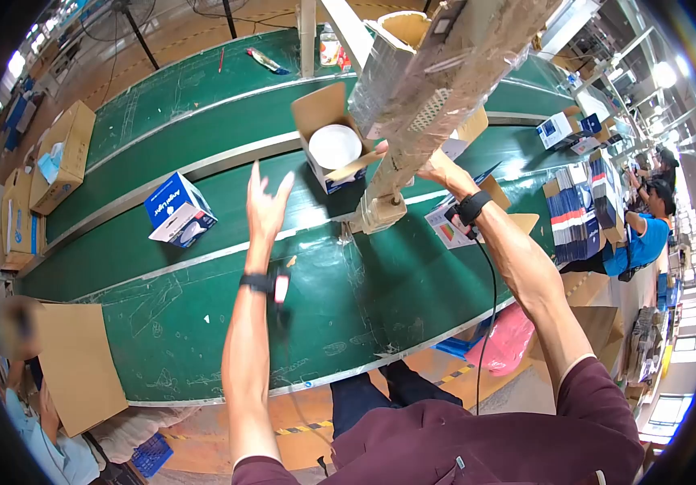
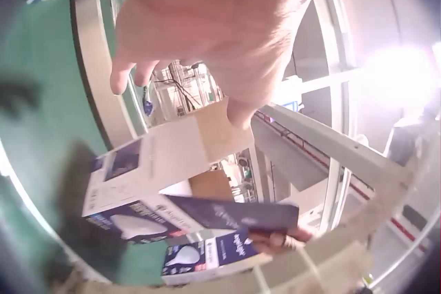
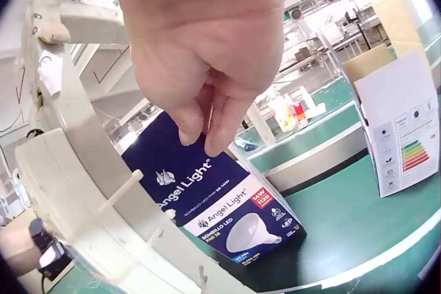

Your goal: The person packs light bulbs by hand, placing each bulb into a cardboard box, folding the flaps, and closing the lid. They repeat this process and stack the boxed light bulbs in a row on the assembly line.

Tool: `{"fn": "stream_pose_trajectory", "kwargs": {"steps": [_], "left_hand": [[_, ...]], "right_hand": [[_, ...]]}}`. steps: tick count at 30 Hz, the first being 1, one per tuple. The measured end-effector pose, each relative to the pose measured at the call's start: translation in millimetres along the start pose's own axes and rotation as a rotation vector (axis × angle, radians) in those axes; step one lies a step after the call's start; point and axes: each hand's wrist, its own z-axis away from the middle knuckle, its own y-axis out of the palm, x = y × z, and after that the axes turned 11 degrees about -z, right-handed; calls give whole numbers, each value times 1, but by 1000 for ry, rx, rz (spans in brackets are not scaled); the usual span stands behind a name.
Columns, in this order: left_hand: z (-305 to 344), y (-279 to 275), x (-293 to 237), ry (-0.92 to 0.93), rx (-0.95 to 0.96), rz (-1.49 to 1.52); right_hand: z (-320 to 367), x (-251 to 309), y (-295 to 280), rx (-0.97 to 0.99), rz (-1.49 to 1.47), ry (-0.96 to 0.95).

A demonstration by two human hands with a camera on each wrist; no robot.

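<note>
An open blue and white Angel Light bulb box (image 1: pixel 336 184) stands on the green conveyor, a round white bulb face (image 1: pixel 335 146) showing inside. My right hand (image 1: pixel 441 168) reaches around the far side of the post, partly hidden by it. In the right wrist view, its thumb and fingers pinch the dark blue flap (image 3: pixel 180 159) of this box. My left hand (image 1: pixel 265 208) is held left of the box, fingers extended and holding nothing. From the left wrist view, the raised flap (image 2: pixel 234 213) tilts out from the box toward the right hand's fingers.
A wrapped post (image 1: pixel 424 133) rises close beside the box. Left of my hands stands a closed bulb box (image 1: pixel 180 212); another open box (image 1: pixel 449 230) sits to the right. Flattened cartons (image 1: pixel 574 210) are stacked farther right, near a person in blue (image 1: pixel 645 241). Large cartons (image 1: pixel 65 158) line the left.
</note>
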Motion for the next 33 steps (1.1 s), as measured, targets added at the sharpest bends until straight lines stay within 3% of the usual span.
{"fn": "stream_pose_trajectory", "kwargs": {"steps": [2,3,5,7,8,10,11,13,15,17,19,21,23,24,25,27,29,33], "left_hand": [[-53,24,-12,172,-11,-103],[-71,34,-7,300,-6,-169],[-70,36,-20,202,1,-289],[-78,37,-12,161,-43,-440],[-65,28,-19,177,-141,-480],[-30,4,-22,163,-211,-540],[-14,-14,-21,153,-265,-573],[41,-35,-24,74,-336,-613],[105,-37,-26,81,-456,-693],[169,-30,-42,-79,-479,-698],[232,-12,-46,-175,-432,-620],[293,15,-41,-144,-402,-415],[333,27,-47,-121,-257,-492],[343,19,-61,-295,-104,-198],[349,9,-57,-319,-129,-170],[348,-20,-57,-137,-469,-242],[326,-54,-82,58,-407,-241],[251,-86,-96,-13,415,130]], "right_hand": [[-4,-1,3,66,6,1],[-2,-1,3,-5,9,-29],[0,7,4,-148,18,-88],[8,33,0,-381,-152,130],[11,16,-2,-432,-123,85],[62,15,0,-370,-121,268],[92,21,11,-353,29,122],[153,55,47,-220,-9,312],[176,127,95,-153,-364,221],[173,166,128,-12,-342,1],[160,188,160,-94,-332,-256],[157,171,189,-1,-298,-166],[151,150,199,185,-258,-57],[158,134,203,219,-250,-136],[162,122,201,246,-236,-216],[156,117,181,359,-307,-201],[142,115,164,608,-297,-88],[131,105,157,690,-367,-69]]}}
